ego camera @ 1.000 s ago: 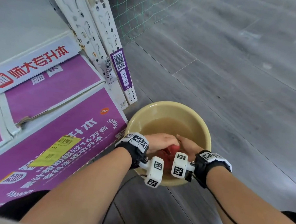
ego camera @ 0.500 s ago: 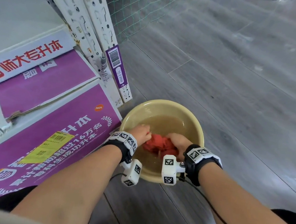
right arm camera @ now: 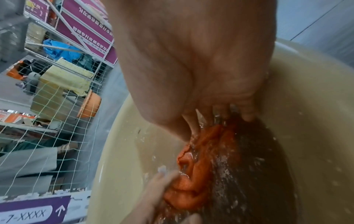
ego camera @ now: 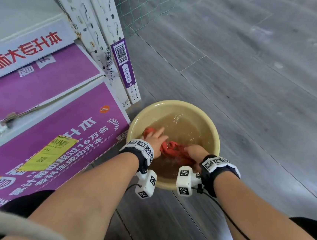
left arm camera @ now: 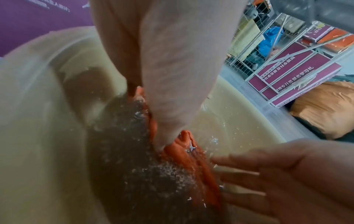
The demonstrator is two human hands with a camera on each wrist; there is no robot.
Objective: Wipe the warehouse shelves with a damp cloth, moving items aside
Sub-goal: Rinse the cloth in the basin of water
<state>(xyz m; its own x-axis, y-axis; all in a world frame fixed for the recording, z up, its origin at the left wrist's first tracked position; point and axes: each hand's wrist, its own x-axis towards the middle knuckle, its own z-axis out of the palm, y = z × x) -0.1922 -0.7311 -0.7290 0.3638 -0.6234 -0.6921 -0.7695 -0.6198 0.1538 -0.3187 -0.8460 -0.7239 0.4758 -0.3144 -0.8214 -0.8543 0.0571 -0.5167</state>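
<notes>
A yellow basin (ego camera: 174,104) of murky brown water stands on the floor beside the shelf post. A red cloth (ego camera: 172,150) lies soaked in it, stretched between my two hands. My left hand (ego camera: 155,139) is at the basin's left side, fingers pointing away from me, gripping one end of the cloth (left arm camera: 191,159). My right hand (ego camera: 195,150) is at the near right, its fingers curled down into the other end of the cloth (right arm camera: 191,181). Water splashes around both hands. The fingertips are partly under water.
Large purple cartons (ego camera: 55,139) lie on the low shelf to the left, close to the basin. A white slotted shelf upright (ego camera: 97,27) carries a purple barcode label (ego camera: 123,62). Green netting (ego camera: 145,6) hangs behind. Grey plank floor (ego camera: 253,90) spreads to the right.
My hands were bunched together over the cloth; they have drawn apart, the left toward the basin's left wall, pulling the cloth out longer in the water.
</notes>
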